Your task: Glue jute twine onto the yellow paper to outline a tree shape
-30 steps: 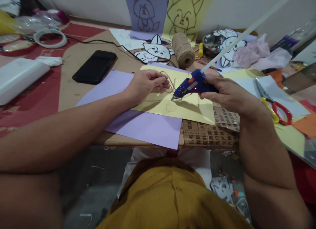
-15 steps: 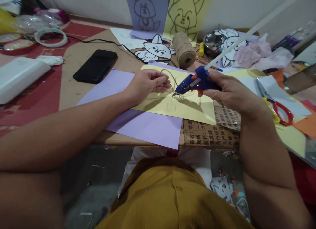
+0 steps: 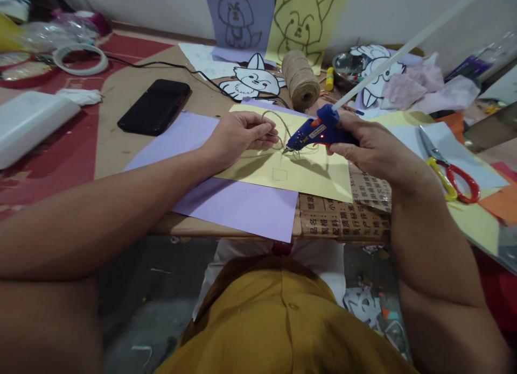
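Note:
My left hand [image 3: 250,133] pinches a thin brown twine [image 3: 278,115] that loops above a yellow sheet [image 3: 246,168]. My right hand [image 3: 363,145] is wrapped round a blue glue gun [image 3: 315,133] with a small red light on and a long white glue stick [image 3: 399,51] rising from its back. The gun's nozzle points down at the yellow sheet, close to the twine and just right of my left fingers. A small square is drawn in pencil on the sheet. Under it lies a purple sheet [image 3: 246,210].
A black phone [image 3: 154,107] lies at the left, a twine spool [image 3: 301,80] behind the sheets. Scissors [image 3: 448,167] rest at the right. A black cable [image 3: 161,64] crosses the back, near a paper fox cutout [image 3: 254,79]. A tape roll [image 3: 79,59] sits at the far left.
The glue gun in my right hand has shifted very slightly left, its nozzle still low over the yellow sheet. My left hand keeps its pinch on the twine.

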Demonstrator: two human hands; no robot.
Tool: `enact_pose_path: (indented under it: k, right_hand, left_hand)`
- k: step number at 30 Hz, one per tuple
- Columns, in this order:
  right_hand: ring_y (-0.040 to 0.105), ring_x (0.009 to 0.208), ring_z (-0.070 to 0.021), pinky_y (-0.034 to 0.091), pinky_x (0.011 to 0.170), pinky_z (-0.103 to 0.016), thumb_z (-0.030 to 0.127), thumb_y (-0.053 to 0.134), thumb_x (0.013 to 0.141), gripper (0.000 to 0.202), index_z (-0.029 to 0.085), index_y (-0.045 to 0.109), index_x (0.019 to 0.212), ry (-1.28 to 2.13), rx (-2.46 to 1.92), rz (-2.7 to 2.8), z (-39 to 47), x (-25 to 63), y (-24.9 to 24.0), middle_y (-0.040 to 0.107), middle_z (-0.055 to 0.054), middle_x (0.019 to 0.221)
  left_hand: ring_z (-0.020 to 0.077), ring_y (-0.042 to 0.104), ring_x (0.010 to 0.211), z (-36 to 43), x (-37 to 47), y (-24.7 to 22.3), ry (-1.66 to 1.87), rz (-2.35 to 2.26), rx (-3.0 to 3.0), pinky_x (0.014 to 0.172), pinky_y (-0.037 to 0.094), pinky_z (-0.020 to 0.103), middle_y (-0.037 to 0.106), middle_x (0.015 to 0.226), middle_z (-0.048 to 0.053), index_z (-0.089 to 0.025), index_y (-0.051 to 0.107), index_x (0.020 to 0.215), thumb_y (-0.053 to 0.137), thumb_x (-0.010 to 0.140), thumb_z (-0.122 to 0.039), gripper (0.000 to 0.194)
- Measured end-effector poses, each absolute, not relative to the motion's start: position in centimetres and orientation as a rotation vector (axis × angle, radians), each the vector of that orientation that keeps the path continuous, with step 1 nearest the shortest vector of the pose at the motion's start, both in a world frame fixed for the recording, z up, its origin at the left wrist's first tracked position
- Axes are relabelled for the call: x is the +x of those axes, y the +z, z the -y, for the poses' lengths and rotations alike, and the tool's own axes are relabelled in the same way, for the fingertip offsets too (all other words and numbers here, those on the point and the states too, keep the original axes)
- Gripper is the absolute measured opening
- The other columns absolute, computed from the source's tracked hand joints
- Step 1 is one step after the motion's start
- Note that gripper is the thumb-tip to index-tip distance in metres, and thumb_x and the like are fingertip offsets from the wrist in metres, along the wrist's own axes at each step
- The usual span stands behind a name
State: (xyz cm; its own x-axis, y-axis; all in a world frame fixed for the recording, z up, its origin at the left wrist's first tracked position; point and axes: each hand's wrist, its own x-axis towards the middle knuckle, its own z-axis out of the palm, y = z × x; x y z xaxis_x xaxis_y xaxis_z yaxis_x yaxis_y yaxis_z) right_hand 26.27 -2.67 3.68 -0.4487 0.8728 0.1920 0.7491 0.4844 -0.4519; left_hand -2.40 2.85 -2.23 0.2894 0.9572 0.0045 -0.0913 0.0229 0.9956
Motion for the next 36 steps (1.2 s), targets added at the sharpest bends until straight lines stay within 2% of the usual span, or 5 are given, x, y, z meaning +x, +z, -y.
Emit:
enact_pose_path:
  k: [5,10,19,26,36]
  right_hand:
    - [0.060,0.145,-0.0411,0.042,0.126,-0.069,0.042,0.069,0.093,0.058,0.033,0.066,0.151,0.404,-1.352,2.327,2.6,26.2,3.6,0.070,-0.004,0.151]
    - [0.062,0.141,-0.0409,0.044,0.124,-0.068,0.042,0.069,0.092,0.057,0.033,0.067,0.149,0.403,-1.356,2.335,2.6,26.2,3.7,0.073,-0.004,0.145]
    - [0.064,0.137,-0.0405,0.048,0.120,-0.067,0.045,0.067,0.095,0.047,0.031,0.072,0.140,0.481,-1.324,2.347,3.1,26.0,4.0,0.074,-0.006,0.141]
    - [0.066,0.134,-0.0387,0.049,0.120,-0.066,0.044,0.067,0.094,0.053,0.030,0.070,0.145,0.536,-1.340,2.352,3.2,26.1,3.9,0.074,-0.007,0.141]
    - [0.070,0.126,-0.0382,0.051,0.117,-0.064,0.048,0.069,0.093,0.055,0.030,0.072,0.145,0.560,-1.341,2.346,3.6,26.1,4.2,0.077,-0.007,0.136]
  left_hand:
    - [0.0151,0.080,0.083,-2.9,-2.4,-2.3,1.033,-0.897,1.244,0.085,0.066,0.030,0.080,0.091,0.010,-0.010,0.076,0.091,0.069,0.101,-0.009,0.012]
    - [0.0152,0.080,0.085,-2.8,-2.4,-2.3,1.030,-0.931,1.252,0.092,0.066,0.032,0.081,0.093,0.009,-0.010,0.076,0.092,0.076,0.098,-0.015,0.007]
    - [0.0154,0.080,0.084,-2.6,-2.3,-2.0,1.016,-0.935,1.258,0.089,0.065,0.031,0.080,0.094,0.009,-0.011,0.074,0.089,0.075,0.099,-0.015,0.010]
    - [0.0181,0.080,0.087,-2.8,-2.4,-2.2,1.029,-0.934,1.269,0.099,0.064,0.041,0.079,0.097,0.011,-0.011,0.076,0.091,0.074,0.100,-0.014,0.010]
    - [0.0176,0.079,0.085,-3.0,-2.5,-2.5,1.036,-0.895,1.296,0.091,0.065,0.038,0.079,0.094,0.011,-0.010,0.076,0.090,0.068,0.102,-0.011,0.015]
